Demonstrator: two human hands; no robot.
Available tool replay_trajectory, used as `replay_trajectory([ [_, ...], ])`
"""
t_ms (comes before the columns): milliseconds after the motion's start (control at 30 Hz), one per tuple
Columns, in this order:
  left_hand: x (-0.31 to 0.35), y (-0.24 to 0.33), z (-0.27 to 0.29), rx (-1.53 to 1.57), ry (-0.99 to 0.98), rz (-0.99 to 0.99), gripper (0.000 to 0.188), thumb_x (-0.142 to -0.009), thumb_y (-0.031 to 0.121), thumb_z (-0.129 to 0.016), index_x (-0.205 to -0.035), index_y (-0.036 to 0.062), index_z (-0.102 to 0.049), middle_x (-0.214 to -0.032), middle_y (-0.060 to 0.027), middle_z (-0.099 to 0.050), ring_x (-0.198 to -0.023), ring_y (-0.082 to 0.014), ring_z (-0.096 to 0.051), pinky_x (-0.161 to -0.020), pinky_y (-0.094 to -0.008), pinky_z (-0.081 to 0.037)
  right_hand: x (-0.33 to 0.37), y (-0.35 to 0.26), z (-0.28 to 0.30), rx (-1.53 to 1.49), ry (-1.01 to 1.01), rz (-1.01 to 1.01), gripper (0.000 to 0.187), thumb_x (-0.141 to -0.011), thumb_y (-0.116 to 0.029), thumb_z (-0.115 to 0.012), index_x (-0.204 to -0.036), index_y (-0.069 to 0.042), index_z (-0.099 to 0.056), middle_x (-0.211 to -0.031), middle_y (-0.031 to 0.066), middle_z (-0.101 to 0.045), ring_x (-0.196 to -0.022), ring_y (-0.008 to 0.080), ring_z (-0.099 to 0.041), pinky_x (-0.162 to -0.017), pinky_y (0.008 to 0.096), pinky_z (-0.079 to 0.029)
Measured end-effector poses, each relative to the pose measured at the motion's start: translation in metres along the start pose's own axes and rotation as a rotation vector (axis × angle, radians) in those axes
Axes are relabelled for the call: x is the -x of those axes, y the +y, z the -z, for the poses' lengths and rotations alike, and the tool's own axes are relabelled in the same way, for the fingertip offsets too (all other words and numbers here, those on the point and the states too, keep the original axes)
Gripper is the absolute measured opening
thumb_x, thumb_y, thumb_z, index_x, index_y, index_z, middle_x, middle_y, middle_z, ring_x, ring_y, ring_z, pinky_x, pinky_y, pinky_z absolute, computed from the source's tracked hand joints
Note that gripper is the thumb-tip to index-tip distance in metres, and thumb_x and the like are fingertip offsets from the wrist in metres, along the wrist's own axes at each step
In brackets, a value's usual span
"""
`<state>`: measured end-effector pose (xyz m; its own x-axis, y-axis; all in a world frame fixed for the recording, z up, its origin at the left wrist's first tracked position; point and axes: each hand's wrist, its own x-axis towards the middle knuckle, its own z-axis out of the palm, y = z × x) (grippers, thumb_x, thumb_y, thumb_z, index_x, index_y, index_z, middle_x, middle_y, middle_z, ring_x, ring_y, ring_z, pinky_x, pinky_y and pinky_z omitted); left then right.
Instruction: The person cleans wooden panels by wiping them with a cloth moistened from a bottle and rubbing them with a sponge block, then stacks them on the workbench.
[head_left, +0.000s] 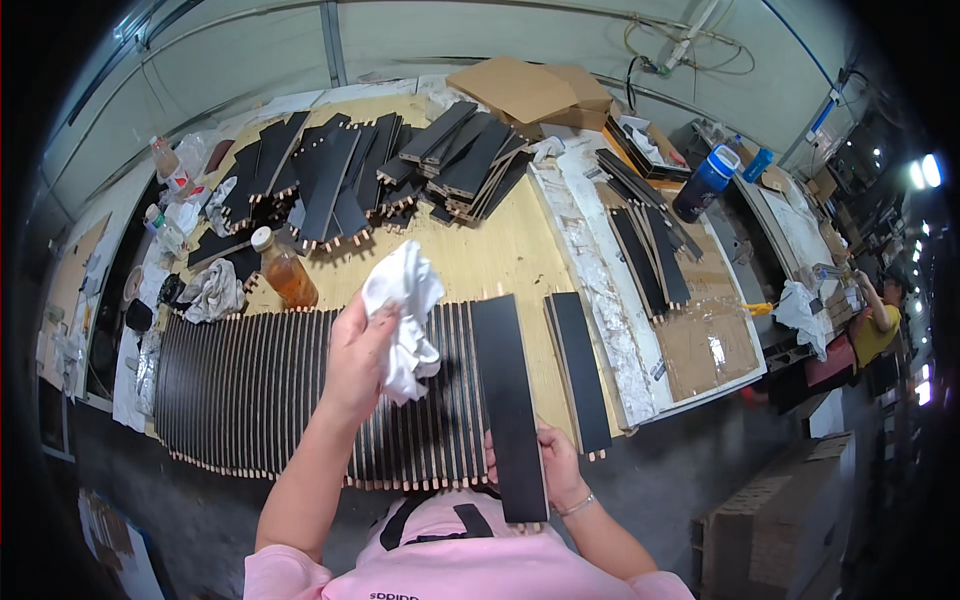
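My left hand [356, 352] grips a crumpled white cloth [408, 310], raised over the row of boards. My right hand [560, 465] is closed around the lower part of a long black board [512, 400], with its dark face turned up and pale wooden dowels at its near end. Left of that board, a long row of black boards [250, 390] is packed edge to edge, dowel ends pointing toward me. Two more black boards [580, 370] lie to the right of the held one. The fingers under the held board are partly hidden.
Piles of black doweled boards [340, 180] cover the table's far side. A bottle of amber liquid [287, 270] leans behind the row, beside a grey rag [215, 292]. On the right are a cardboard-covered white board [700, 350], a blue tumbler [706, 183] and a person [872, 330].
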<state>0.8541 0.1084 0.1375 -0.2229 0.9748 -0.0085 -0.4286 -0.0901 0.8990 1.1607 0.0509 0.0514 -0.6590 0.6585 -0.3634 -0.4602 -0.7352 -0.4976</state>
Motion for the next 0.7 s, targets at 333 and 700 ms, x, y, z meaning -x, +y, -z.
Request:
replay_trajectory([
  [333,0.112,-0.102,-0.033,-0.982,-0.908,-0.577,0.068,-0.075,-0.005,-0.073,-0.142,0.0068,-0.072,-0.141,-0.0147,-0.069,-0.115,-0.0369,-0.063,-0.111,-0.0529,-0.05,-0.05,-0.036,0.036,0.255,0.085,0.291,0.072,-0.117,-0.069,-0.039,-0.132,-0.004,-0.068,-0.115,0.0103,-0.075,-0.095,0.0197,-0.074,-0.08,0.0359,-0.063],
  [700,0.099,-0.064,-0.046,-1.049,-0.655,-0.748,0.056,-0.075,-0.002,-0.077,-0.13,0.0082,-0.079,-0.13,-0.0164,-0.073,-0.112,-0.0395,-0.07,-0.095,-0.0487,-0.057,-0.06,-0.028,0.018,-0.001,0.094,0.172,0.071,-0.119,-0.066,-0.038,-0.136,-0.004,-0.068,-0.121,0.0115,-0.076,-0.109,0.0227,-0.076,-0.097,0.0378,-0.064],
])
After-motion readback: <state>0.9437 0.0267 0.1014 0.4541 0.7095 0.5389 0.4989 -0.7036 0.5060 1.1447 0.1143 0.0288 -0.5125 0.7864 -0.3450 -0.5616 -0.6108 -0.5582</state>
